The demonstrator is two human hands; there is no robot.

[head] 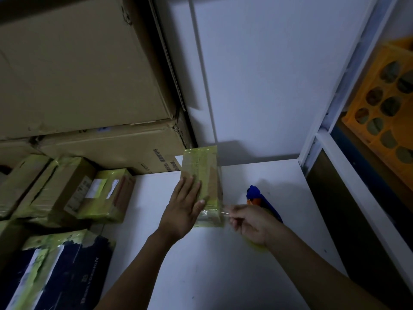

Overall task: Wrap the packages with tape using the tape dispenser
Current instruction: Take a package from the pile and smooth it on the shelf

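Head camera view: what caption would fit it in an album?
The left hand steadies a yellow-green taped cardboard package on a white table while the right hand grips a blue-and-orange tape dispenser.

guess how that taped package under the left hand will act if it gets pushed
The package probably slides easily: glossy tape covers it and the table looks smooth. Its boxy, flat-faced shape suggests it stays stiff and won't roll.

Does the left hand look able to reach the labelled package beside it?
Probably yes: the left hand presses flat on the package being wrapped, gripping nothing, and only bare table lies between it and the labelled package.
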